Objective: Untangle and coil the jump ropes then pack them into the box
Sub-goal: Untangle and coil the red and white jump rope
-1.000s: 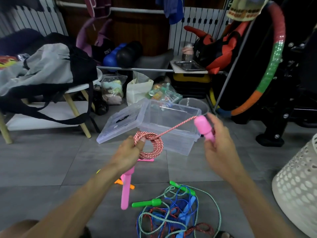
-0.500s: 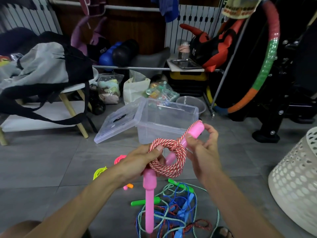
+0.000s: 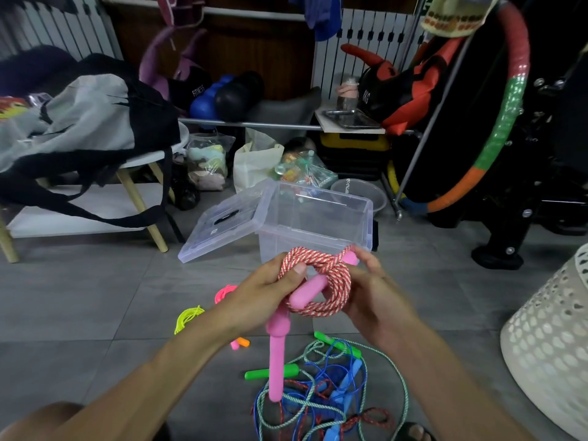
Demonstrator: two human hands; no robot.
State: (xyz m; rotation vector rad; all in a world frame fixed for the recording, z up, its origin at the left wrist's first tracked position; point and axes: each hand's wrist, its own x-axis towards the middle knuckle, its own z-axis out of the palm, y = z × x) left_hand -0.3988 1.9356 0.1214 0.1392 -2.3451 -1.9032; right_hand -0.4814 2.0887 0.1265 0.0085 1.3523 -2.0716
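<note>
Grey tiled floor (image 3: 95,297), both hands (image 3: 264,291) (image 3: 372,291) gripping braided red-white rope coil (image 3: 334,281)

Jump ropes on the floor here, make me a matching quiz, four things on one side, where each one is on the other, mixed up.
Things:
1. red and white rope
2. clear box
3. yellow rope
4. blue and green ropes

Places:
A. tangled on the floor below the hands
B. open on the floor beyond the hands
C. coiled, held in both hands
D. bunched on the floor left of the left hand

Pairs: 1-C, 2-B, 3-D, 4-A
</note>
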